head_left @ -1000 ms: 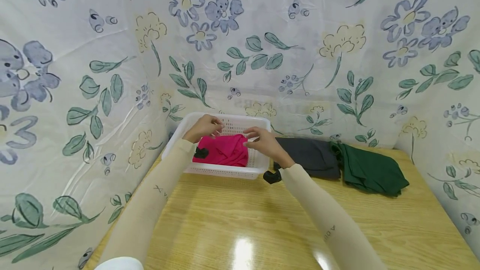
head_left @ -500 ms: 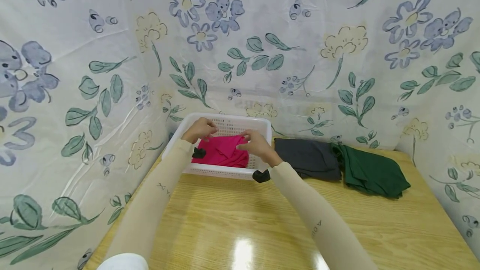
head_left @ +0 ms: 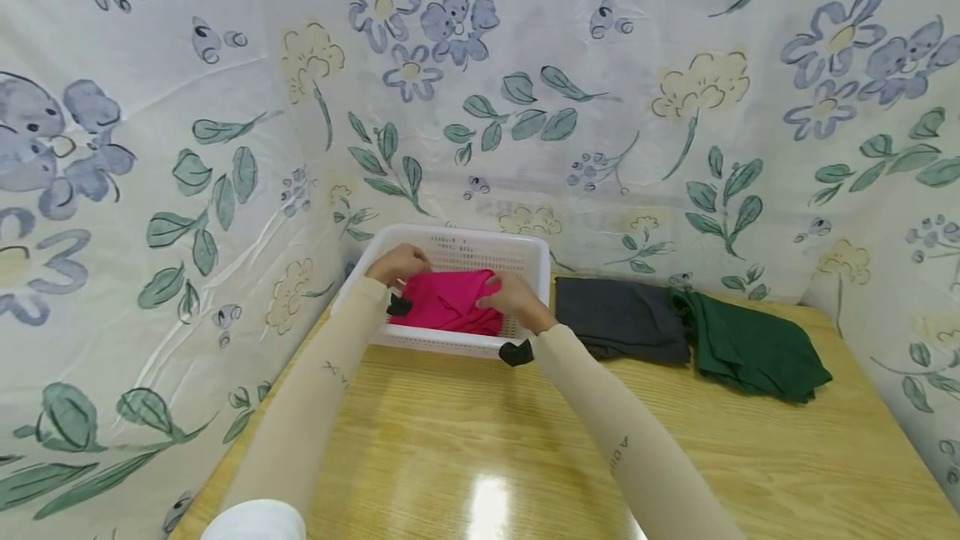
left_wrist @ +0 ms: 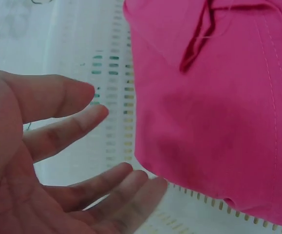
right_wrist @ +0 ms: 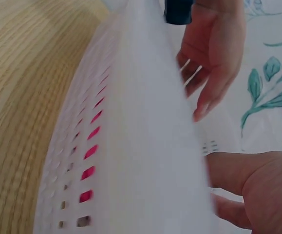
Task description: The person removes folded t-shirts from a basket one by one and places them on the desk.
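Observation:
A folded pink garment [head_left: 447, 301] with visible seam stitching lies inside a white plastic basket [head_left: 442, 346]. My left hand [head_left: 400, 263] is at the garment's left side. In the left wrist view, that hand [left_wrist: 58, 161] has its fingers extended, their tips close to the cloth's edge; whether they touch it is unclear. My right hand [head_left: 516, 300] reaches into the basket at the garment's right side. The basket's rim [right_wrist: 145, 122] hides part of it in the right wrist view, where the thumb [right_wrist: 233, 170] looks straight. Neither hand grips the cloth.
Right of the basket, a folded dark grey garment [head_left: 618, 319] lies on the wooden table [head_left: 465, 423], beside a folded dark green one [head_left: 753, 344]. Floral fabric [head_left: 517, 148] hangs behind the table and at both sides, near the basket's back.
My right hand has moved left and down, from above the basket's right part to the garment's right side. My left hand has lowered slightly and shifted left across the basket. The garments stay put.

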`<state>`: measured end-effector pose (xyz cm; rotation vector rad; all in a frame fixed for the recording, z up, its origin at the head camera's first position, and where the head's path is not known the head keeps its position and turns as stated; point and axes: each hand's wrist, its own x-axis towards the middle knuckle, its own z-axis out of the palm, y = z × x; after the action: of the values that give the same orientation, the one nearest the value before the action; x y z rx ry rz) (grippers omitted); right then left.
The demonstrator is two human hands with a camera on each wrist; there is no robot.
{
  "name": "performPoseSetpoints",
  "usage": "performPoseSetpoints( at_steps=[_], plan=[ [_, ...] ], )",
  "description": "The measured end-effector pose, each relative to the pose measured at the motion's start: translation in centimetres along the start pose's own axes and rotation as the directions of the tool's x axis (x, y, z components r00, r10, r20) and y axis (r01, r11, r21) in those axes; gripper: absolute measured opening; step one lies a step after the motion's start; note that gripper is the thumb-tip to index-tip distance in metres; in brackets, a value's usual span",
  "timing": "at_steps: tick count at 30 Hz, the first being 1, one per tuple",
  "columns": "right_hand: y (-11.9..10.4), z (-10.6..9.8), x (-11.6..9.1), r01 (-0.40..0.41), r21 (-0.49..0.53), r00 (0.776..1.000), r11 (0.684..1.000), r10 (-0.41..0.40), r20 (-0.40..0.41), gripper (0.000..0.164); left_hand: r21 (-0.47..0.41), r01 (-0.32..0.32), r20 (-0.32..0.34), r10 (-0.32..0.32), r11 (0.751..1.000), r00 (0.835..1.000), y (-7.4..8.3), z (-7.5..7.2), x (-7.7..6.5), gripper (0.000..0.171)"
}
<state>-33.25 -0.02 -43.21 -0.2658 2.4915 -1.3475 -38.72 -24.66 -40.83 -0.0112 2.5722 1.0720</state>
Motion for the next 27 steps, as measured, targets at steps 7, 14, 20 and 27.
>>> performPoseSetpoints(
  at_steps=[7,14,20,27],
  plan=[
    [0.7,0.9,0.0,-0.038,-0.011,0.997,0.999,0.039,0.066,0.055,0.056,0.071,0.117,-0.077,0.996,0.99,-0.5,0.3,-0.4,0.039],
    [0.8,1.0,0.2,-0.074,0.076,0.993,0.994,0.067,0.094,0.059,0.093,0.065,0.122,-0.076,0.993,0.99,-0.4,0.5,-1.4,0.033],
    [0.7,0.6,0.4,-0.112,0.162,0.989,0.98,0.094,0.116,0.063,0.075,0.074,0.126,-0.083,0.994,0.989,-0.6,0.5,-0.9,0.029],
    [0.7,0.5,0.8,-0.153,0.273,0.983,0.95,0.119,0.137,0.049,0.06,0.087,0.122,-0.094,0.994,0.988,-0.9,0.5,-0.5,0.029]
  ],
)
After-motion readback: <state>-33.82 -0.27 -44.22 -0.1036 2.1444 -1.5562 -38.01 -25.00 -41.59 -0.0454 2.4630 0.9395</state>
